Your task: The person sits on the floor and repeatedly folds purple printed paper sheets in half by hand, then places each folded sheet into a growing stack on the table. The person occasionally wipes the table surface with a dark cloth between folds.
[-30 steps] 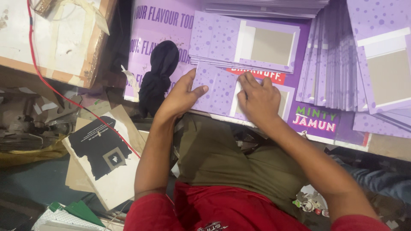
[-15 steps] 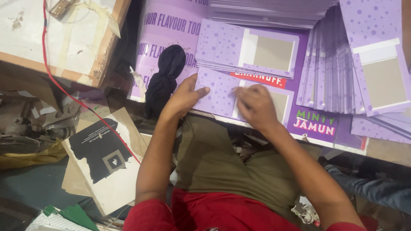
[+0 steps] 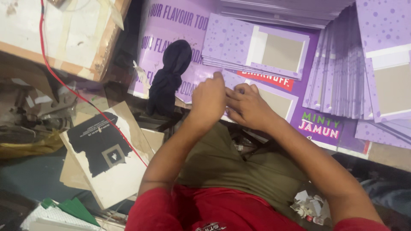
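Note:
A flat purple dotted carton sheet with a grey window (image 3: 274, 100) lies at the near edge of a purple printed board (image 3: 171, 47). Both hands rest on its left end, side by side. My left hand (image 3: 208, 100) covers the sheet's left corner with fingers bent down on it. My right hand (image 3: 247, 107) presses its fingertips on the sheet beside the left hand. What lies under the palms is hidden. A stack of like sheets (image 3: 257, 49) sits just beyond the hands.
More purple sheets stand fanned at the right (image 3: 338, 72) and lie at the far right (image 3: 385, 60). A dark cloth bundle (image 3: 169, 77) rests left of the hands. A wooden board (image 3: 55, 38), red wire (image 3: 64, 81) and torn cardboard (image 3: 107, 158) lie at the left.
Both hands have slid together toward the sheet's left end. The right hand moved left from the window area and the left hand's fingers curled in over the corner.

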